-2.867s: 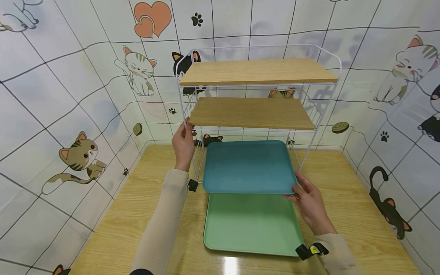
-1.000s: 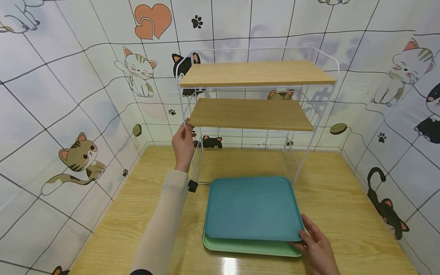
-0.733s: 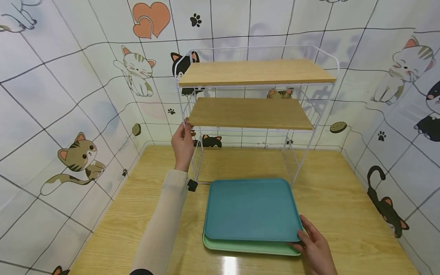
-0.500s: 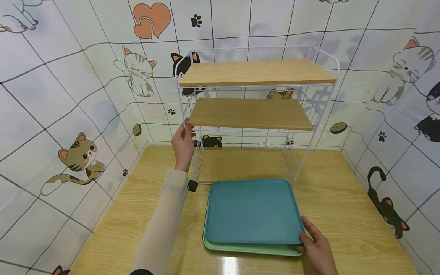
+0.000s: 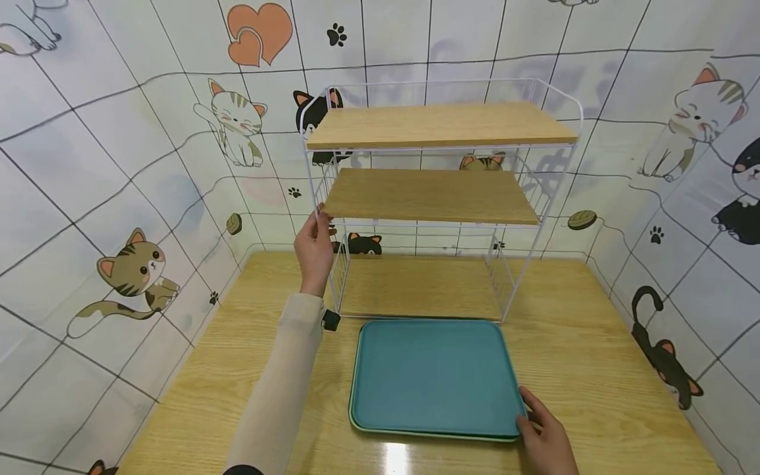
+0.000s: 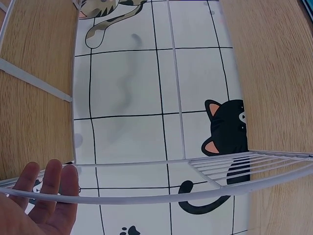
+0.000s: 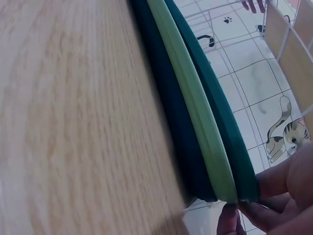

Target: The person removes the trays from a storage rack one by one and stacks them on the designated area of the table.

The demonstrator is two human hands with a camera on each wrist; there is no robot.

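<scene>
A teal tray (image 5: 436,376) lies flat on top of a light green tray (image 7: 201,112), their edges nearly lined up. Below these, the right wrist view shows a dark blue tray (image 7: 173,115) against the wooden tabletop. My right hand (image 5: 547,437) pinches the teal tray's near right corner, thumb at the rim and fingers by the lower edge. With my left hand (image 5: 315,254) I grip the left front post of a white wire rack, beside its middle wooden shelf (image 5: 433,194); fingers (image 6: 51,183) curl past the wire.
The rack has a top board (image 5: 439,125) and a bottom board (image 5: 421,287), and stands directly behind the trays. The wooden table (image 5: 594,369) extends to both sides. Cat-patterned walls (image 5: 172,198) enclose its back and sides.
The teal tray has come out from under the middle shelf toward me and down onto the green tray, my right hand moving with it. My left hand has stayed at the rack post.
</scene>
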